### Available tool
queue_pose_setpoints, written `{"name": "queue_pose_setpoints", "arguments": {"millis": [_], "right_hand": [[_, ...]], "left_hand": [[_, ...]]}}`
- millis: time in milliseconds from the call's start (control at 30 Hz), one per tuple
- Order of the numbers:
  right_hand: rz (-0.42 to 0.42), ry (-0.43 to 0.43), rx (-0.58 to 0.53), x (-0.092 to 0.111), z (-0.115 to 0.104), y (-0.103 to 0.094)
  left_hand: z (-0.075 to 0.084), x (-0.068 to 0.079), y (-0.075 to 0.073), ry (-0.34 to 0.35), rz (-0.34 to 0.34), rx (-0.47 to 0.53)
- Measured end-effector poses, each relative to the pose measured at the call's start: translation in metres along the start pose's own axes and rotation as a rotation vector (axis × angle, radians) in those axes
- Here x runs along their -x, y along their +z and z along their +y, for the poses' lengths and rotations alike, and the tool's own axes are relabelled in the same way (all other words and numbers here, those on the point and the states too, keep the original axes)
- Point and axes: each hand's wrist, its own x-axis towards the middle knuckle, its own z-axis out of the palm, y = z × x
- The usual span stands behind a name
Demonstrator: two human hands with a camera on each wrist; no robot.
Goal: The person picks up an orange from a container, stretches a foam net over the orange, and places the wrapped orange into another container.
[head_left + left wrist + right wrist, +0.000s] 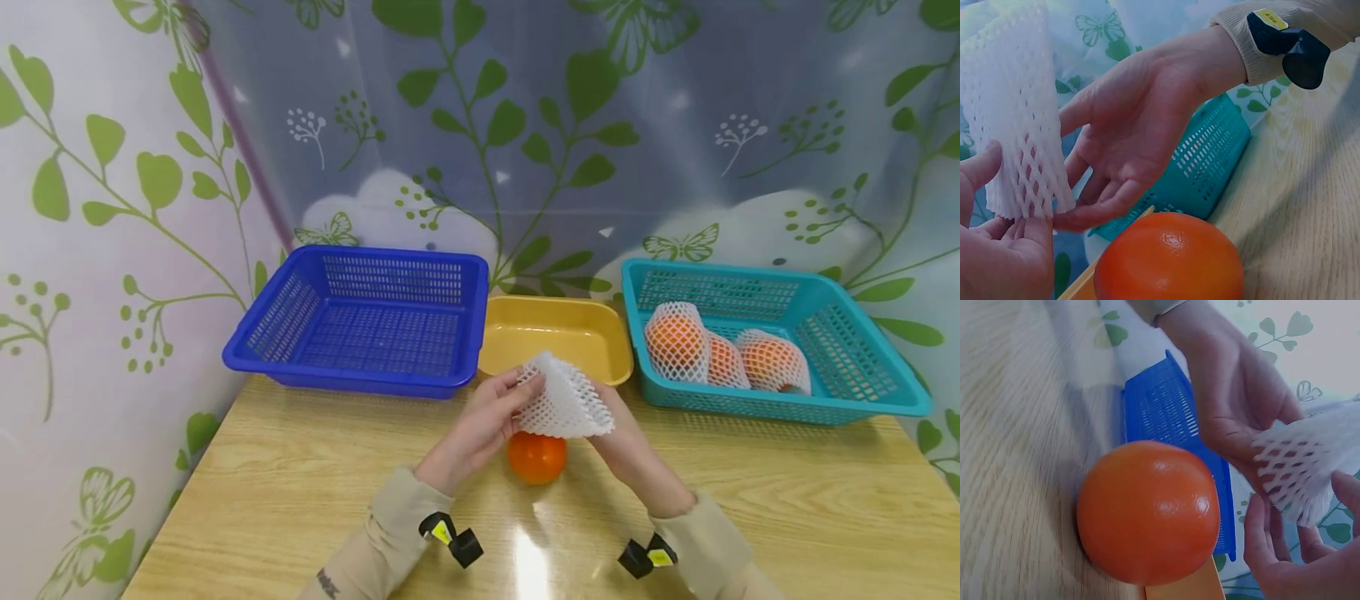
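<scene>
A white foam fruit net (561,398) is held up between both hands. My left hand (482,421) pinches its left side, thumb on the front. My right hand (626,442) holds the other side, its fingers partly hidden behind the net in the head view. The net hangs flattened, with no fruit visible inside. Just below it on the table sits a bare, shiny orange (537,460), apart from the fingers. In the right wrist view the orange (1147,512) shows whole, with the net (1304,469) beside it.
A blue basket (360,379) stands at the back left. A yellow tray (555,321) lies behind the hands. The teal basket (862,350) at the right holds several oranges in foam nets (677,340). A patterned curtain (525,167) backs the wooden table (300,467).
</scene>
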Motion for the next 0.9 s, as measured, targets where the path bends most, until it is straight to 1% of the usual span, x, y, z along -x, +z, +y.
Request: {"name": "queue_pose_setpoints", "arguments": {"millis": [100,233,333,433,533,700,800,900], "right_hand": [[-0.005,0.013,-0.058,-0.001,-0.002,0.001],[-0.026,0.046,-0.166,-0.004,-0.005,0.002],[-0.051,0.074,-0.261,-0.004,-0.006,0.002],[-0.064,0.086,-0.322,-0.004,-0.006,0.002],[-0.065,0.073,-0.391,-0.003,-0.005,0.002],[-0.08,0.064,-0.517,0.002,-0.001,0.003],[-0.068,0.087,-0.523,0.008,0.003,0.003],[-0.01,0.148,-0.452,0.013,0.007,0.003]], "left_hand": [[-0.003,0.0,-0.002,-0.008,0.004,-0.009],[-0.005,0.0,-0.006,0.006,0.003,-0.001],[-0.005,0.0,-0.008,0.019,-0.004,0.041],[-0.004,0.001,-0.009,0.016,-0.011,0.112],[-0.002,0.002,-0.01,-0.01,-0.01,0.18],[-0.001,0.004,-0.013,-0.095,0.019,0.271],[-0.002,0.008,-0.014,-0.135,0.046,0.302],[-0.006,0.012,-0.018,-0.162,0.073,0.318]]}}
